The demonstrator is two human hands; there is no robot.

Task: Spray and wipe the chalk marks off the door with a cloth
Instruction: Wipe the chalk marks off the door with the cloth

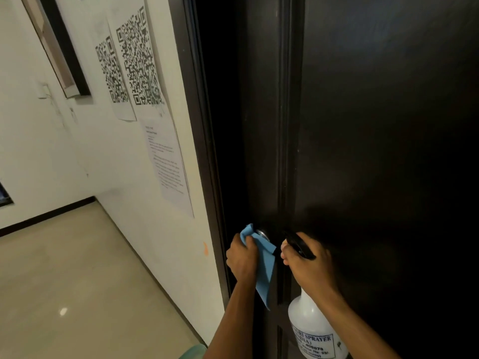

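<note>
Hands work low on a dark door (375, 125), close to its left edge. The left hand (242, 257) grips a blue cloth (267, 265), fingers curled round its upper part and holding it against the door at a silver knob (261, 233); the rest of the cloth hangs down below the hand. Just beside it, the right hand (308, 263) is wrapped round the black trigger head (298, 243) of a white spray bottle (313, 330), whose body hangs below the wrist, with blue lettering on its label. No chalk marks can be made out on the dark panel. Left of the door frame, a white wall (46, 151) carries 2 QR-code sheets (137, 60) and a text notice (167, 164).
</note>
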